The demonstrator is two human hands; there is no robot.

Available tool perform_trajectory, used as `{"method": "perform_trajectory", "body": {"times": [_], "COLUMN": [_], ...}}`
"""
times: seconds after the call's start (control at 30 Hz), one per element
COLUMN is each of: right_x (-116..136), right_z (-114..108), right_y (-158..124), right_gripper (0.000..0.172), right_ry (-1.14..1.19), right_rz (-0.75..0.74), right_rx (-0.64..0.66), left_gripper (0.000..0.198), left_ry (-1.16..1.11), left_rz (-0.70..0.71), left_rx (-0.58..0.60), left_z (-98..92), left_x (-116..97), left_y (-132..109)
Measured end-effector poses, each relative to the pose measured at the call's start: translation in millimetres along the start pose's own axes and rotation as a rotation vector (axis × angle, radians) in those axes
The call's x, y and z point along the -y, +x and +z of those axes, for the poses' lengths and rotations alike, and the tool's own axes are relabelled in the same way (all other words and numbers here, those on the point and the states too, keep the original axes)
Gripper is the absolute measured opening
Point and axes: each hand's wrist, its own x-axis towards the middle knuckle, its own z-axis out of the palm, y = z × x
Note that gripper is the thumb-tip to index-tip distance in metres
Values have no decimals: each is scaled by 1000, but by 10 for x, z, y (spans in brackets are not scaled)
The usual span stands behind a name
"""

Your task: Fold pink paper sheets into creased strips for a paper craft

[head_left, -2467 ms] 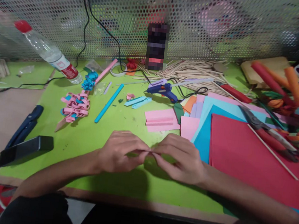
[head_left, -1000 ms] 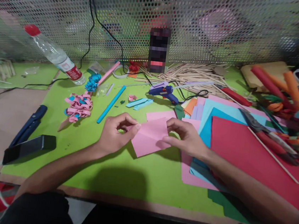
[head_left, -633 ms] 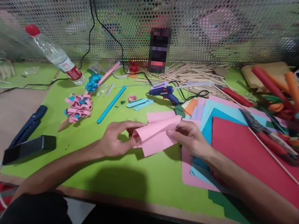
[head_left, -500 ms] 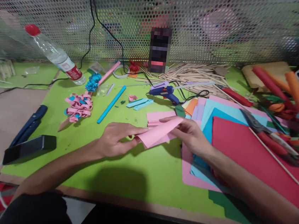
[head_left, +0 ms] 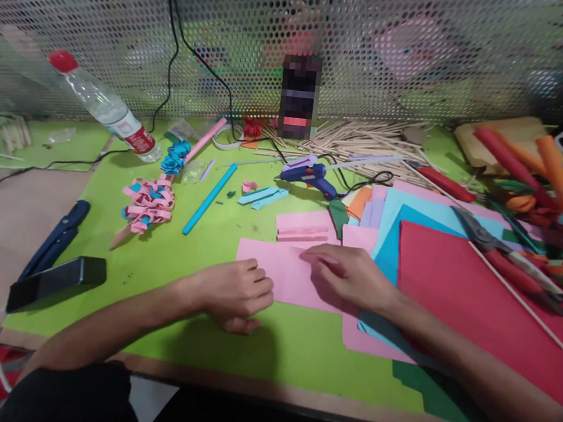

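Note:
A pink paper sheet [head_left: 287,275] lies flat on the green tabletop, its right end meeting the stack of coloured paper. My left hand [head_left: 237,293] rests over its lower left part, fingers curled in with the knuckles up; nothing shows in it, though its palm is hidden. Over the sheet's right part is my right hand [head_left: 355,276], index finger stretched out onto the paper and holding nothing I can see. Just behind the sheet lies a folded pink paper piece [head_left: 305,223] with narrow strips on it.
A blue glue gun [head_left: 310,176] and a blue paper tube [head_left: 210,198] lie farther back. Pliers [head_left: 508,258] rest on red paper [head_left: 455,283] at right. On the left are a pink-and-blue paper flower stem [head_left: 149,204], stapler [head_left: 54,237], black box [head_left: 57,285] and tilted bottle [head_left: 106,108].
The pink sheet, held up and bent between both hands before, now lies flat on the table. My left hand has let go and curled its fingers; my right hand has lowered onto the sheet.

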Motion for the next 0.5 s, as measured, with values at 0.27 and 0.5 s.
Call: {"method": "perform_trajectory", "body": {"times": [0.27, 0.5], "right_x": [20, 102], "right_z": [178, 427], "right_y": [-60, -213], "right_gripper": [27, 37], "right_ry": [-464, -602], "right_rz": [-365, -471], "right_rx": [-96, 0], "left_gripper": [33, 32], "left_ry": [292, 276], "left_rz": [-199, -259], "left_rx": [-112, -149], "left_z": [271, 345], "left_x": [20, -48], "left_y": [-6, -4]}}
